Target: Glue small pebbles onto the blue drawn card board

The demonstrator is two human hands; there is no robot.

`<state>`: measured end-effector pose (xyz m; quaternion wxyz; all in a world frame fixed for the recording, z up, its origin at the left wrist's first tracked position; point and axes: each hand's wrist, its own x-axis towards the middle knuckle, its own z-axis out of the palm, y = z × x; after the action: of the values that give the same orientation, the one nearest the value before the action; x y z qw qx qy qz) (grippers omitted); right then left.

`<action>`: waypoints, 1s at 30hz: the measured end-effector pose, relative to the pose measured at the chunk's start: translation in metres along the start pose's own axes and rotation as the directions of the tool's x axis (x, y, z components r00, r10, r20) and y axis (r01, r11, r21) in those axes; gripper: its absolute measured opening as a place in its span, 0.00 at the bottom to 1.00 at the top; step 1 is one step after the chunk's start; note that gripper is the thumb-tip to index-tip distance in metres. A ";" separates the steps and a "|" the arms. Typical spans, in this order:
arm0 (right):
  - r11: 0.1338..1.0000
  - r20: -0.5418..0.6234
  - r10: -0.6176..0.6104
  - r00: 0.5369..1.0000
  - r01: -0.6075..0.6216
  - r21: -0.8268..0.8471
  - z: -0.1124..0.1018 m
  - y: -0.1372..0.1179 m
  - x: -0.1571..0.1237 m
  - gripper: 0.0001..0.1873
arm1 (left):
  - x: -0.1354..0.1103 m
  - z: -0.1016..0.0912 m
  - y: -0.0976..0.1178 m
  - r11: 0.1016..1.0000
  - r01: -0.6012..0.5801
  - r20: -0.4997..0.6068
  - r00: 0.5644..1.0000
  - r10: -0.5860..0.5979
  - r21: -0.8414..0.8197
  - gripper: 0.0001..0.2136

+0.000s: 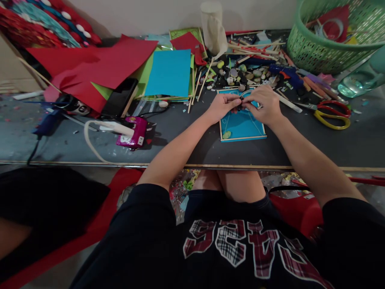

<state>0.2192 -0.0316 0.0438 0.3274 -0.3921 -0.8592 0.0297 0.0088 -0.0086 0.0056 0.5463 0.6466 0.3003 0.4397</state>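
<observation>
My left hand (pixel 223 107) and my right hand (pixel 265 103) meet over a blue sheet (pixel 242 125) edged with thin wooden sticks. A small black piece (pixel 240 100), perhaps a pebble, sits between their fingertips. The left thumb and fingers pinch it, and the right fingertips are closed against it from the other side. Its exact kind is too small to make out. On the sheet's near left corner lies a pale green stone (pixel 226 135). Faint curved lines show on the blue surface. The sheet's far edge is partly hidden by my hands.
Pebbles (pixel 234 73) and loose sticks are heaped behind the sheet. Scissors (pixel 332 114), a glue gun (pixel 287 74) and a green basket (pixel 323 48) are at right. Coloured paper (pixel 168 72), a phone (pixel 122 98) and a purple power adapter (pixel 132 132) lie left.
</observation>
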 end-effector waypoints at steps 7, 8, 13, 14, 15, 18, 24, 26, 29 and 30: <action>0.998 0.050 -0.059 0.997 0.060 -0.025 0.003 0.001 -0.005 0.13 | -0.003 -0.001 0.005 0.999 0.029 0.052 0.998 -0.028 -0.015 0.30; 0.997 0.056 -0.068 0.996 0.070 -0.033 0.004 0.000 -0.006 0.13 | -0.003 -0.002 0.005 0.999 0.030 0.058 0.998 -0.029 -0.017 0.30; 0.989 0.089 -0.100 0.991 0.109 -0.104 0.006 -0.004 -0.005 0.10 | -0.003 -0.002 0.008 1.000 0.025 0.084 0.996 -0.024 -0.006 0.32; 0.987 0.097 -0.100 0.990 0.111 -0.119 0.007 -0.005 -0.005 0.10 | -0.003 -0.002 0.009 1.000 0.024 0.088 0.996 -0.024 -0.002 0.32; 0.985 0.106 -0.098 0.990 0.112 -0.132 0.008 -0.005 -0.004 0.09 | -0.003 -0.002 0.010 1.000 0.023 0.093 0.995 -0.023 -0.002 0.33; 0.978 0.130 -0.108 0.986 0.129 -0.166 0.011 -0.004 -0.003 0.08 | -0.004 -0.003 0.013 1.000 0.017 0.124 0.992 -0.014 -0.021 0.32; 0.972 0.147 -0.114 0.983 0.141 -0.188 0.013 -0.003 0.000 0.07 | -0.002 -0.006 0.011 1.000 0.017 0.139 0.990 -0.015 -0.018 0.33; 0.978 0.143 -0.095 0.985 0.119 -0.171 0.012 -0.003 0.000 0.06 | -0.001 -0.007 0.010 1.000 0.018 0.128 0.992 -0.015 -0.019 0.33; 0.981 0.105 -0.095 0.990 0.111 -0.158 0.011 -0.001 -0.001 0.08 | 0.000 -0.006 0.008 0.999 0.009 0.085 0.996 -0.004 -0.049 0.33; 0.985 0.081 -0.084 0.993 0.095 -0.144 0.010 0.000 -0.003 0.09 | 0.000 -0.006 0.007 0.998 0.007 0.065 0.998 -0.003 -0.060 0.33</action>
<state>0.2145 -0.0309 0.0342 0.2662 -0.3748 -0.8874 -0.0344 0.0027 -0.0077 0.0128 0.5762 0.6429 0.2708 0.4258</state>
